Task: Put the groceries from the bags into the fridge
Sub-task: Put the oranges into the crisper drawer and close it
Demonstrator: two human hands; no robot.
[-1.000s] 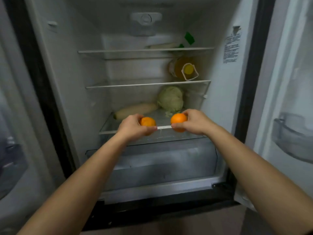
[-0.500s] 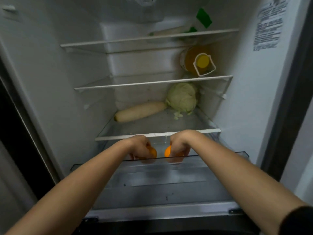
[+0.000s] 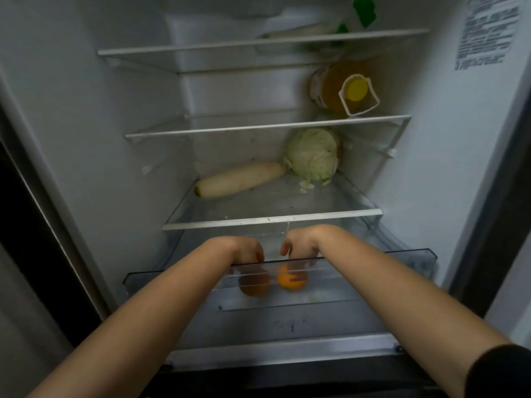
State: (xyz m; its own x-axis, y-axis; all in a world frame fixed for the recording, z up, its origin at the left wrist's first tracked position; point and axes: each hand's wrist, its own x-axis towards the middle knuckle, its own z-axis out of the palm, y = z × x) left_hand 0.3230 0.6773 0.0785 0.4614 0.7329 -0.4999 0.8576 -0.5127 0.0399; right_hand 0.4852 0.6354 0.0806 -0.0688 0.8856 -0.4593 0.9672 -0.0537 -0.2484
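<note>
The fridge stands open in front of me. Both my hands reach over the front wall of the clear crisper drawer (image 3: 413,254) at the bottom. My left hand (image 3: 245,249) curls down onto an orange (image 3: 254,284), which looks dark through the plastic. My right hand (image 3: 301,244) holds a second, brighter orange (image 3: 291,281); its fingers show as stripes across the fruit. The two oranges sit side by side, low inside the drawer. The drawer wall blurs my fingertips.
On the glass shelf (image 3: 273,221) just above the drawer lie a white radish (image 3: 241,179) and a cabbage (image 3: 314,155). A bottle of yellow liquid (image 3: 342,86) lies on the middle shelf. A green-and-white item (image 3: 304,28) is on the top shelf.
My head has come closer to the fridge. Both hands went from in front of the lowest shelf's edge down into the crisper drawer, carrying the oranges with them.
</note>
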